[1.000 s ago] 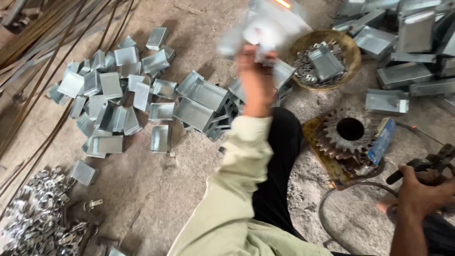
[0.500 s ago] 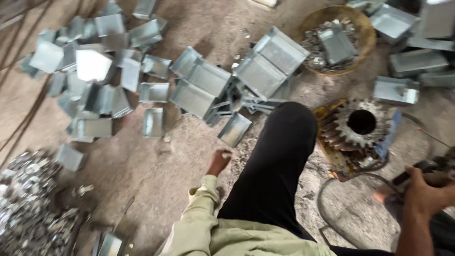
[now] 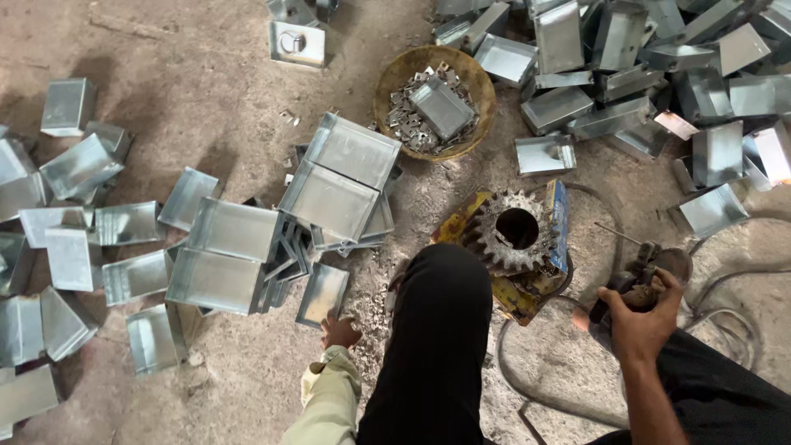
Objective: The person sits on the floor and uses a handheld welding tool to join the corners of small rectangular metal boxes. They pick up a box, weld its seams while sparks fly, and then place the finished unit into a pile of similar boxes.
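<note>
Galvanised sheet-metal box, open-topped

I see a round basket of small metal bits, one tray lying in it. A big gear sits on a yellow slab, cable looping nearby.

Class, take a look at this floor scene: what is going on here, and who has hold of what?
A person sits on a dusty floor among many folded sheet-metal boxes. The left hand reaches down to a flat metal box beside a stack of boxes. The right hand grips a dark power tool with a cable trailing off. Between the knees lies a large gear, and beyond it a round basket of small metal clips.
</note>
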